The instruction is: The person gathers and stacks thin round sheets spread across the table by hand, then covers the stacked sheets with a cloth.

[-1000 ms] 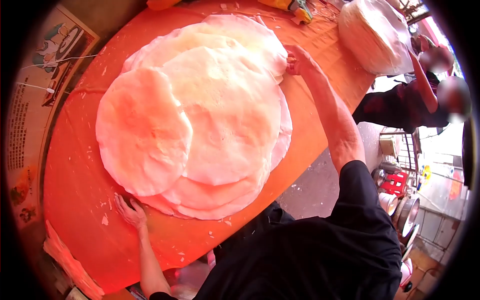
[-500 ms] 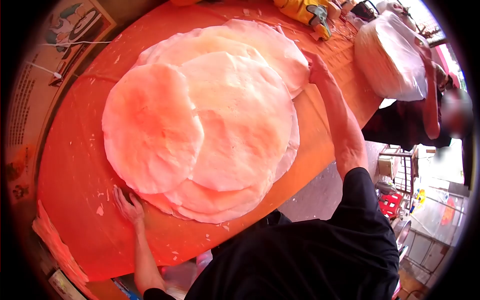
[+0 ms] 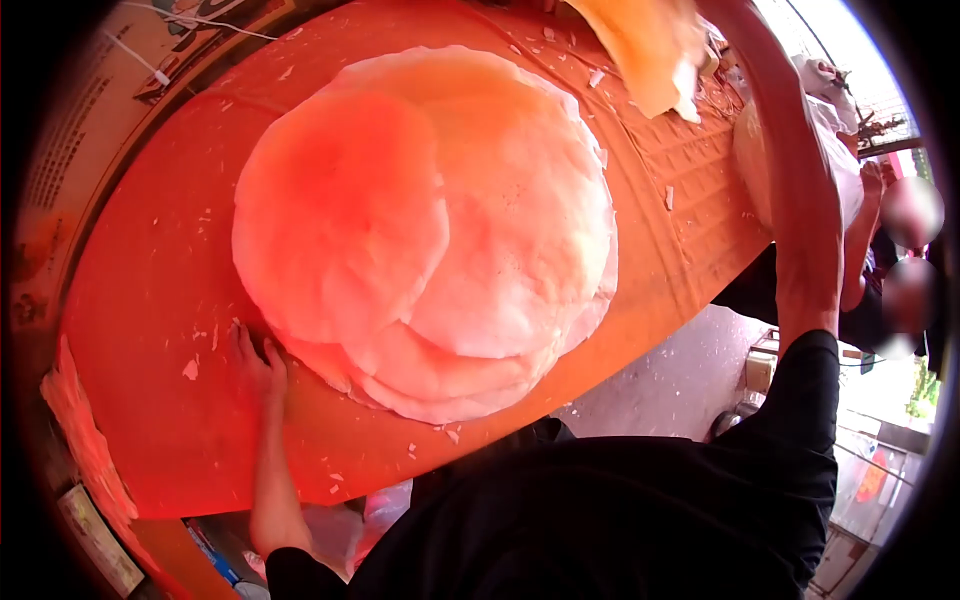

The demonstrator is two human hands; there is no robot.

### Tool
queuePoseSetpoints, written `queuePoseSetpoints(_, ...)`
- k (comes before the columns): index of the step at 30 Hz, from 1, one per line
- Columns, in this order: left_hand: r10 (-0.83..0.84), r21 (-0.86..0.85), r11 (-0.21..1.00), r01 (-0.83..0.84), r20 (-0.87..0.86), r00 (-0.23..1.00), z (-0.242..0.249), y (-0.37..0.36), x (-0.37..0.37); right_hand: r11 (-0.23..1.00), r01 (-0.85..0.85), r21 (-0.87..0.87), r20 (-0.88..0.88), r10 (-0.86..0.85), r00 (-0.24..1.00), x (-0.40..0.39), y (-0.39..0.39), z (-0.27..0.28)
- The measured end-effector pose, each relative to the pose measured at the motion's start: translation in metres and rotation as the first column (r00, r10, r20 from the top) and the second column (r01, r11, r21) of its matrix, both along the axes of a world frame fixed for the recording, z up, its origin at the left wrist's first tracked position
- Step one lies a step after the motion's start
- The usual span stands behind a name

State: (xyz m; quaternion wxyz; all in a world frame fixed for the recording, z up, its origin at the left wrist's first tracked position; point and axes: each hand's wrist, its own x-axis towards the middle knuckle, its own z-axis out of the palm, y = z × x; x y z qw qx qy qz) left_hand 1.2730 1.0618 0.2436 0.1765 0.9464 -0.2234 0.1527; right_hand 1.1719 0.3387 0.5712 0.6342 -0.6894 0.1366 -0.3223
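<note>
Several thin, pale, dough-like round sheets [image 3: 520,220] lie overlapping in a stack on the orange-red covered table. A smaller round sheet [image 3: 340,210] rests on top at the left. My left hand [image 3: 260,365] lies on the cover with its fingers apart, fingertips right at the stack's lower left edge. My right arm reaches far across to the upper right, and my right hand [image 3: 718,8] is largely cut off by the top edge of the view. Beside it hangs a lifted thin round sheet [image 3: 645,50], lit orange, with a ragged white edge.
Pale scraps [image 3: 190,370] are scattered over the table cover [image 3: 150,430]. A large wrapped bundle [image 3: 750,165] stands at the right end, partly behind my arm. People [image 3: 870,200] are beyond it. A white cable [image 3: 200,22] crosses the upper left.
The sheet at the far right of the stack has been pulled away to the upper right with my right hand. My left hand stays beside the stack. The view has shifted somewhat.
</note>
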Motion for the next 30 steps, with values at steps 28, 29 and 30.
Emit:
queuePoseSetpoints(28,0.001,-0.006,1.0,0.0,0.08,0.997,-0.02,0.014,0.006,0.437,-0.583,-0.686,-0.62,0.071,0.782,0.055,0.233,-0.225)
queuePoseSetpoints(29,-0.002,-0.007,1.0,0.003,0.062,0.998,-0.021,0.015,0.005,0.52,-0.591,-0.617,-0.619,0.144,0.772,0.06,0.216,-0.214)
queuePoseSetpoints(30,-0.007,-0.009,1.0,0.008,0.05,0.999,-0.023,0.017,0.007,0.595,-0.593,-0.542,-0.603,0.215,0.768,0.068,0.194,-0.202)
